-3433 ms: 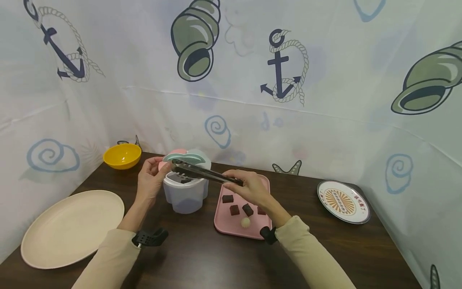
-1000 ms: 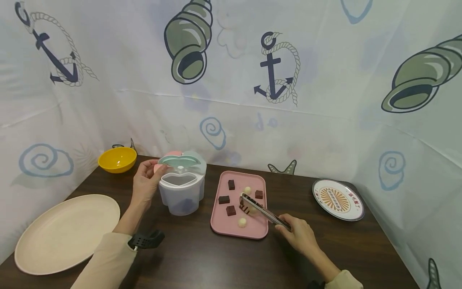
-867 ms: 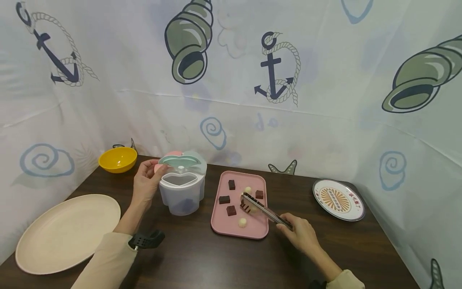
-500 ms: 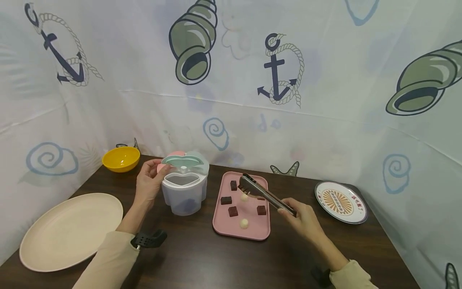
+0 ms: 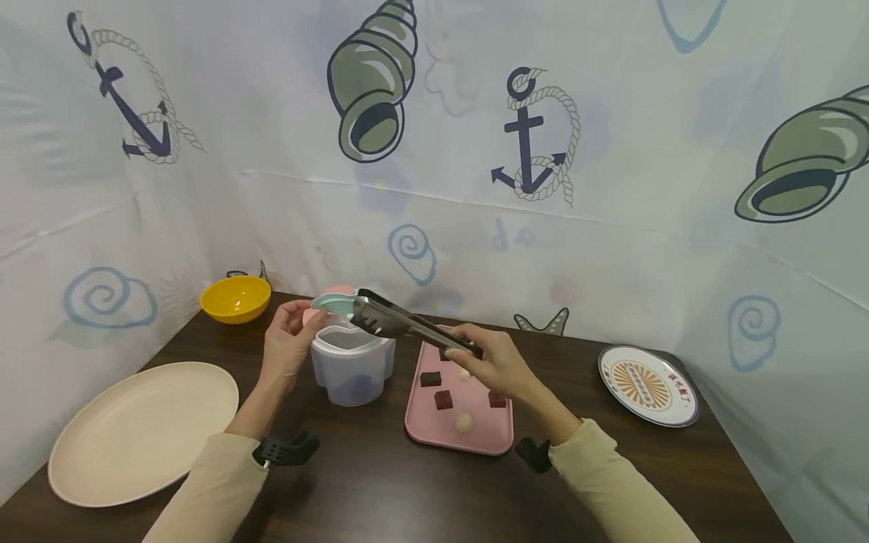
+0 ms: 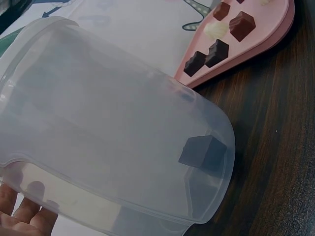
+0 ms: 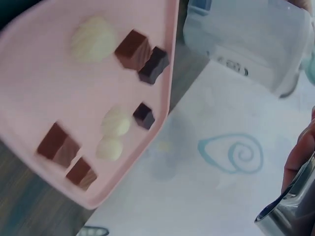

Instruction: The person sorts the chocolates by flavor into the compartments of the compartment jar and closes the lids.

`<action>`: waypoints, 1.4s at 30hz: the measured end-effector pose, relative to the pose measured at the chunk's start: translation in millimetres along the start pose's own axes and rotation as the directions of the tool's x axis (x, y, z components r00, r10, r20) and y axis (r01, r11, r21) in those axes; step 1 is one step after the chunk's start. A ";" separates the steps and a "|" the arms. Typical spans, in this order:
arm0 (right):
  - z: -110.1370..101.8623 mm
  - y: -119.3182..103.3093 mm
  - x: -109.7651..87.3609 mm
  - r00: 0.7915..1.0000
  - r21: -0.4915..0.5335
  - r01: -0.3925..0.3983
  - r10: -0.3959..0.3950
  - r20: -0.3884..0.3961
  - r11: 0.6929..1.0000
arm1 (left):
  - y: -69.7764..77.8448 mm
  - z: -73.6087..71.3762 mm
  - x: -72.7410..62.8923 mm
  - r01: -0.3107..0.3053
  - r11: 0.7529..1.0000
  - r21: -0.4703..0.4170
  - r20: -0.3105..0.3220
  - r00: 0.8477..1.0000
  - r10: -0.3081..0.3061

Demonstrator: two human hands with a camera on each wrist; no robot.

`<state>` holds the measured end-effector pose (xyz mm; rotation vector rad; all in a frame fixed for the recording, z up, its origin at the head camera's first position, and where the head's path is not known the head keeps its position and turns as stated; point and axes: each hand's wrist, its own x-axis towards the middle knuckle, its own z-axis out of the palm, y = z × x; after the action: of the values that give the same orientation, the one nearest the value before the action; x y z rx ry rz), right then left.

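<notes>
My left hand (image 5: 288,343) pinches the pink flap at the left edge of a translucent multi-compartment container (image 5: 356,377). The teal lid (image 5: 331,303) stands raised over its front heart-shaped opening. In my right hand (image 5: 498,358) is a pair of metal tongs (image 5: 421,328), its head just above that opening. Whether the tongs hold a piece cannot be seen. Through the container wall in the left wrist view, a dark block (image 6: 203,151) shows at the bottom. On the pink tray (image 5: 434,431) lie brown chocolates (image 5: 443,400), dark chocolates (image 5: 431,379) and white chocolates (image 5: 464,422).
A large cream oval plate (image 5: 142,437) lies at the left. Behind it, a yellow bowl (image 5: 236,300) sits in the back corner. At the right is a white patterned plate (image 5: 648,385). Patterned cloth (image 5: 441,136) hangs behind the dark table (image 5: 407,498).
The tongs, in my right hand, have risen from the tray and swung left to above the container. My left hand keeps its place at the flap.
</notes>
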<state>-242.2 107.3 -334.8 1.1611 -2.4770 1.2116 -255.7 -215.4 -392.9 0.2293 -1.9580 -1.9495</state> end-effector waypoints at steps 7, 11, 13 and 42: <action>14.7 -1.3 17.5 0.998 -0.074 -0.032 0.037 0.060 0.997 | -0.7 -0.1 -1.0 -0.025 1.000 0.011 0.003 1.000 0.025; 17.3 0.4 20.7 0.996 -0.085 -0.030 0.037 0.083 0.996 | 0.1 -0.9 -1.6 -0.026 1.000 0.013 0.006 1.000 0.026; 17.5 1.4 21.3 0.995 -0.098 -0.030 0.038 0.088 0.995 | 0.9 -0.9 -2.0 -0.021 1.000 0.009 0.012 1.000 0.021; -8.0 56.0 -39.6 0.999 0.022 -0.034 0.034 -0.015 0.999 | 0.4 -1.3 -1.0 -0.024 1.000 0.001 0.002 1.000 0.024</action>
<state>-255.6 157.0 -380.9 1.1150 -2.4881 1.2547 -254.3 -216.2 -392.7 0.2034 -1.9535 -1.9344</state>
